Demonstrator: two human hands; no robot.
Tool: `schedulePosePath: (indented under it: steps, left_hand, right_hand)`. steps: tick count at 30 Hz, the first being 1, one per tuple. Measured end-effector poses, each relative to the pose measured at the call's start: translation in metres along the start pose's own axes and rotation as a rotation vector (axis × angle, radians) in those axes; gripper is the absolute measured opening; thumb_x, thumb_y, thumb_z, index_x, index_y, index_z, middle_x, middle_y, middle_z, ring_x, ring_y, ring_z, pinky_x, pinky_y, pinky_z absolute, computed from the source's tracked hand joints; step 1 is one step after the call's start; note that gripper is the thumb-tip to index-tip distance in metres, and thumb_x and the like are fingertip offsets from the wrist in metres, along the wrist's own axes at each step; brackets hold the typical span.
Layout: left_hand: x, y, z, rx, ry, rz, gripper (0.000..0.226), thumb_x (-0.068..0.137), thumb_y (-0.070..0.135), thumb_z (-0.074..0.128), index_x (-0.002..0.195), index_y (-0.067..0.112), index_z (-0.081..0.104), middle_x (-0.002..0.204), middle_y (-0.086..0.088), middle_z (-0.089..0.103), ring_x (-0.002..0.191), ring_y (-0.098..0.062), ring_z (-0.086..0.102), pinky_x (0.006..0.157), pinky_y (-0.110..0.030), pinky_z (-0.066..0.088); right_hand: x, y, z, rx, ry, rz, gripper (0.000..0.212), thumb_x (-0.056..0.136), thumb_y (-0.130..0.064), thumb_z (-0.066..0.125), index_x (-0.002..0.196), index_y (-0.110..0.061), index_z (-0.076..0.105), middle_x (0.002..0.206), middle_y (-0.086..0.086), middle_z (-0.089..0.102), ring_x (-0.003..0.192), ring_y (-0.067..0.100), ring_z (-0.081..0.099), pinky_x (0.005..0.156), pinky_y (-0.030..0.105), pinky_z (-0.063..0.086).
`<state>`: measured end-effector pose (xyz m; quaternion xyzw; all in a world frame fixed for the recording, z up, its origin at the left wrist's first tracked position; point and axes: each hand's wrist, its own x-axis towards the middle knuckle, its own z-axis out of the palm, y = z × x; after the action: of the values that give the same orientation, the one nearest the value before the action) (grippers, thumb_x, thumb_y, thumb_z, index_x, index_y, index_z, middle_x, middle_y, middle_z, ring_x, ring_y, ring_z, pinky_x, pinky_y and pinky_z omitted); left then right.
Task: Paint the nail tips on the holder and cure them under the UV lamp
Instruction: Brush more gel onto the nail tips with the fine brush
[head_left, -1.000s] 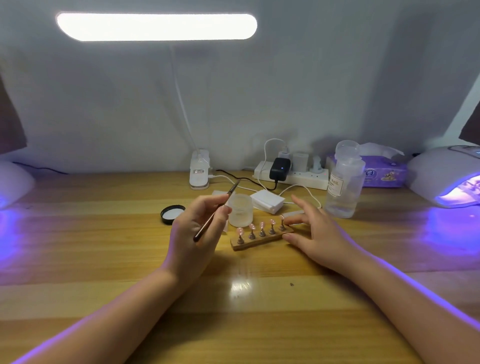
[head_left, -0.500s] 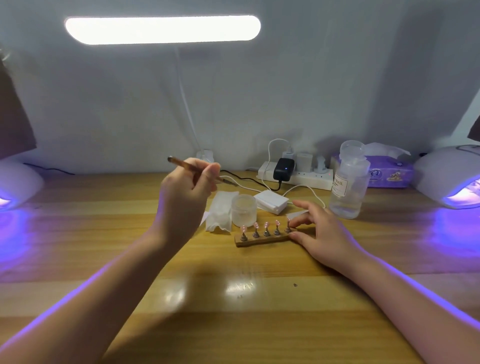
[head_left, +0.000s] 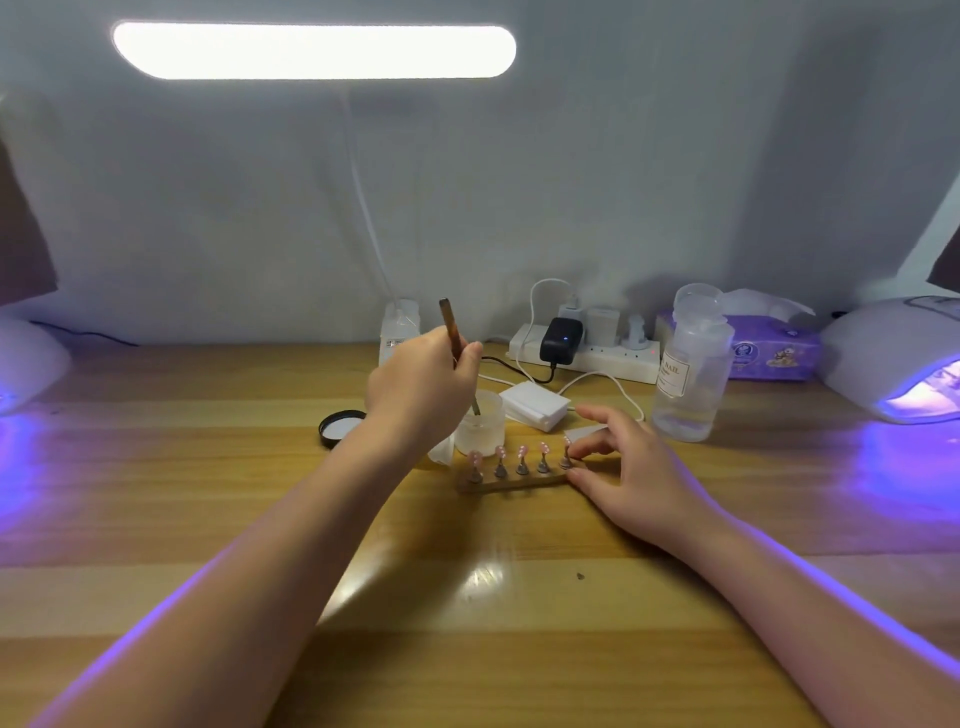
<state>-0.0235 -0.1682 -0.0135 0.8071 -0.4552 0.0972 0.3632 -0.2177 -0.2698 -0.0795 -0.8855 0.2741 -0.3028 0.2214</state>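
Fingers (head_left: 457, 364) of the left hand (head_left: 421, 395) pinch the brush (head_left: 453, 332), tip down in the frosted jar (head_left: 480, 426). Right hand (head_left: 631, 467) fingers, loosely curled, touch the wooden holder (head_left: 511, 482) end on the tabletop (head_left: 208, 493); UV lamp (head_left: 904, 358) glows far right.

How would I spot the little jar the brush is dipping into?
Find the white power strip at the back of the wooden table. Just in front sits a wooden holder of pink nail tips; the frosted jar stands behind its left end, lidless, with the brush inside.
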Motion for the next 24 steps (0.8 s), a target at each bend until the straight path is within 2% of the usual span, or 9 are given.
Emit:
schedulePosePath:
  steps: [3, 8, 11, 13, 16, 19, 24]
  left_hand:
    - [-0.0005, -0.0032, 0.0014, -0.051, -0.051, -0.011, 0.03, 0.101, 0.044, 0.042, 0.096, 0.023, 0.063, 0.079, 0.012, 0.061, 0.075, -0.008, 0.057, 0.058, -0.027, 0.041]
    - [0.0, -0.0025, 0.0027, -0.029, -0.049, -0.01, 0.029, 0.101, 0.044, 0.042, 0.098, 0.024, 0.062, 0.08, 0.012, 0.061, 0.074, -0.008, 0.057, 0.058, -0.027, 0.043]
    - [-0.002, -0.0033, 0.0044, 0.014, -0.097, -0.022, 0.033, 0.101, 0.045, 0.041, 0.105, 0.023, 0.064, 0.089, 0.007, 0.066, 0.082, -0.014, 0.061, 0.069, -0.036, 0.054]
    - [-0.0035, -0.0024, 0.0042, 0.015, -0.111, -0.025, 0.033, 0.101, 0.045, 0.04, 0.106, 0.024, 0.065, 0.092, 0.006, 0.067, 0.085, -0.016, 0.061, 0.072, -0.038, 0.055]
    - [-0.0023, -0.002, 0.002, -0.028, -0.044, -0.021, 0.032, 0.101, 0.044, 0.042, 0.1, 0.023, 0.065, 0.086, 0.007, 0.066, 0.081, -0.014, 0.061, 0.067, -0.035, 0.053]
    - [-0.0009, -0.003, -0.0002, -0.061, 0.005, -0.026, 0.031, 0.101, 0.043, 0.044, 0.096, 0.021, 0.065, 0.079, 0.008, 0.066, 0.075, -0.012, 0.06, 0.058, -0.028, 0.043]
    - [-0.003, -0.003, -0.0027, 0.011, 0.056, -0.019, 0.031, 0.101, 0.042, 0.043, 0.098, 0.021, 0.065, 0.08, 0.007, 0.066, 0.075, -0.015, 0.061, 0.056, -0.027, 0.044]
  right_hand:
    - [-0.0001, 0.0001, -0.0004, 0.014, -0.01, 0.009, 0.059, 0.082, -0.025, 0.073, 0.133, -0.031, 0.042, 0.093, -0.022, 0.064, 0.114, 0.009, 0.049, 0.098, 0.032, 0.041]
    - [-0.0008, -0.0011, -0.0011, 0.021, -0.024, 0.013, 0.058, 0.083, -0.025, 0.071, 0.133, -0.032, 0.042, 0.094, -0.023, 0.064, 0.114, 0.008, 0.048, 0.098, 0.032, 0.041]
    - [-0.0008, -0.0021, -0.0013, 0.016, -0.031, 0.013, 0.058, 0.084, -0.026, 0.071, 0.133, -0.031, 0.042, 0.094, -0.023, 0.063, 0.114, 0.009, 0.048, 0.099, 0.033, 0.041]
    - [-0.001, -0.0027, -0.002, 0.015, -0.032, 0.015, 0.059, 0.084, -0.026, 0.07, 0.135, -0.029, 0.041, 0.095, -0.023, 0.063, 0.114, 0.009, 0.048, 0.099, 0.033, 0.041]
    - [-0.0016, -0.0034, -0.0027, 0.01, -0.038, 0.016, 0.058, 0.085, -0.026, 0.07, 0.135, -0.029, 0.041, 0.096, -0.022, 0.063, 0.114, 0.008, 0.047, 0.098, 0.031, 0.041]
    - [-0.001, -0.0037, -0.0034, 0.002, -0.052, 0.018, 0.058, 0.085, -0.026, 0.069, 0.135, -0.031, 0.04, 0.097, -0.022, 0.063, 0.113, 0.007, 0.047, 0.097, 0.029, 0.04]
    - [-0.0013, -0.0028, -0.0028, 0.005, -0.04, 0.013, 0.054, 0.085, -0.025, 0.069, 0.131, -0.033, 0.041, 0.096, -0.021, 0.064, 0.112, 0.006, 0.046, 0.093, 0.023, 0.037]
